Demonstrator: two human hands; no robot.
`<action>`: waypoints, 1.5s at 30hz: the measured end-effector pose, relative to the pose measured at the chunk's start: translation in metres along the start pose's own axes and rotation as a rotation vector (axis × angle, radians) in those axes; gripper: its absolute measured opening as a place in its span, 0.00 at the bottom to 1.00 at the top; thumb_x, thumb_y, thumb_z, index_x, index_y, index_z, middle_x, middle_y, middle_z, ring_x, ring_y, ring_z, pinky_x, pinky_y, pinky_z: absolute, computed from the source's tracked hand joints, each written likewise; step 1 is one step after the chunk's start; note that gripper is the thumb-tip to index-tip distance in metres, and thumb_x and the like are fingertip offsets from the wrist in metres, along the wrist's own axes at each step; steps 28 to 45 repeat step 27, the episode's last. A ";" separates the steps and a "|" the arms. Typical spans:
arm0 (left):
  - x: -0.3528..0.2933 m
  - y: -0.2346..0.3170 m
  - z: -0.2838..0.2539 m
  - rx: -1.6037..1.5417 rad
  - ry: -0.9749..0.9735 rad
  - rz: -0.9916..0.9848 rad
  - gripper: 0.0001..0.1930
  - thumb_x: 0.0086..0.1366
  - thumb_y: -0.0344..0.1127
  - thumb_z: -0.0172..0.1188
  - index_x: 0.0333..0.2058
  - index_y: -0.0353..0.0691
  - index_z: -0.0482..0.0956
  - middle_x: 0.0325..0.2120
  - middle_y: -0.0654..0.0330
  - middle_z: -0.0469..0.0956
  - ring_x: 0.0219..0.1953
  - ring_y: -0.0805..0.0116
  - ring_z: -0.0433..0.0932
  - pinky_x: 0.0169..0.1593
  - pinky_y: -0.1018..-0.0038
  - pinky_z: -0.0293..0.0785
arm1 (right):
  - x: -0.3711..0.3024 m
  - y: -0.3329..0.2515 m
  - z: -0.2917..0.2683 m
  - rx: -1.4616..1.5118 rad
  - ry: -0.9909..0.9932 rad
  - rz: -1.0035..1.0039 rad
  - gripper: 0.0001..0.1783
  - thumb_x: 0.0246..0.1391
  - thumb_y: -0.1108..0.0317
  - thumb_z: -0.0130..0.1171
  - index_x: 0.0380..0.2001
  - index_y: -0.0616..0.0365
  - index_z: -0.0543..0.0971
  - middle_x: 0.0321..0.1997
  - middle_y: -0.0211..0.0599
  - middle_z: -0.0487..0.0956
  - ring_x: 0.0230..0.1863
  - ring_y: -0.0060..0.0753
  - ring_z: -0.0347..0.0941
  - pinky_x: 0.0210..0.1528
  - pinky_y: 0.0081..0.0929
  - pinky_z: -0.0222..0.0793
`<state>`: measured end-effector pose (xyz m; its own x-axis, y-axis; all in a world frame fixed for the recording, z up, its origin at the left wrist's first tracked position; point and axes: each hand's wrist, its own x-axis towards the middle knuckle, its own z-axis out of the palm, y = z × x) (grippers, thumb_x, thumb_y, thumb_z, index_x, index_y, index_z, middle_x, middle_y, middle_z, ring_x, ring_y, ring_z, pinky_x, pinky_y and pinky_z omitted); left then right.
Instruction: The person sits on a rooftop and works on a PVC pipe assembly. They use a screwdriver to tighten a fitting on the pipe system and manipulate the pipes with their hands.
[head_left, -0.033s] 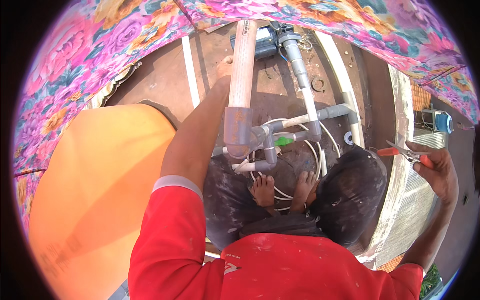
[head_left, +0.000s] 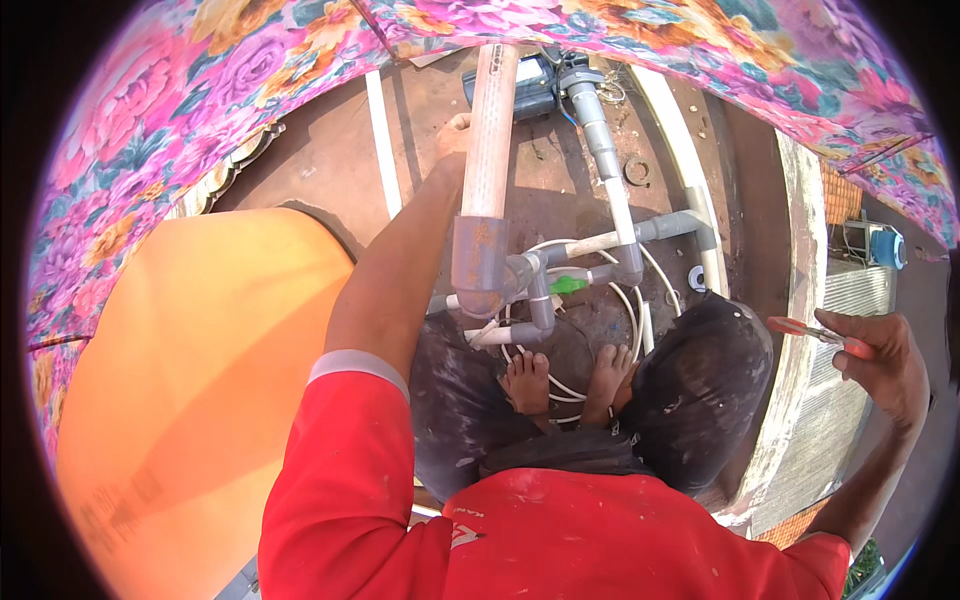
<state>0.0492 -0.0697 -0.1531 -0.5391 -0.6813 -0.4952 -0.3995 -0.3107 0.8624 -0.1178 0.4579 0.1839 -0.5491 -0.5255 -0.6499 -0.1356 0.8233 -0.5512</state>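
My left arm reaches forward along the left of a thick, dirt-stained white pipe [head_left: 488, 130]. My left hand [head_left: 456, 134] is beside that pipe and partly behind it. Its fingers are hidden, so I cannot tell what they grip. The pipe meets a large grey elbow [head_left: 478, 265], joined to grey and white pipework with a green valve handle [head_left: 568, 284]. Out to the right, my right hand [head_left: 885, 358] is closed on orange-handled pliers [head_left: 824, 335], pinched between thumb and fingers.
A dark blue pump [head_left: 532, 88] stands at the far end of the pipework. White hose [head_left: 634, 318] loops around my bare feet. A large orange tank [head_left: 200, 300] fills the left side. A pale ledge [head_left: 800, 250] runs along the right. Flowered cloth [head_left: 250, 70] hangs overhead.
The pliers have turned in my right hand, their spread parts now looking closer together, and that hand has moved slightly down and right. My left hand stays beside the pipe.
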 end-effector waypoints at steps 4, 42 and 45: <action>0.007 -0.008 0.012 -0.289 0.024 0.059 0.05 0.68 0.28 0.70 0.36 0.38 0.81 0.28 0.61 0.85 0.25 0.74 0.81 0.27 0.74 0.79 | -0.036 -0.056 -0.019 -0.284 -0.035 -0.141 0.26 0.44 0.77 0.70 0.51 0.64 0.87 0.26 0.36 0.77 0.29 0.27 0.72 0.34 0.32 0.66; 0.025 -0.005 0.013 -0.291 0.056 -0.073 0.06 0.67 0.22 0.67 0.40 0.26 0.80 0.36 0.52 0.82 0.34 0.62 0.88 0.40 0.74 0.90 | 0.032 -0.081 0.080 -0.647 -0.341 -0.486 0.31 0.56 0.68 0.70 0.64 0.47 0.79 0.76 0.52 0.64 0.76 0.61 0.61 0.76 0.55 0.57; 0.025 -0.005 0.013 -0.291 0.056 -0.073 0.06 0.67 0.22 0.67 0.40 0.26 0.80 0.36 0.52 0.82 0.34 0.62 0.88 0.40 0.74 0.90 | 0.032 -0.081 0.080 -0.647 -0.341 -0.486 0.31 0.56 0.68 0.70 0.64 0.47 0.79 0.76 0.52 0.64 0.76 0.61 0.61 0.76 0.55 0.57</action>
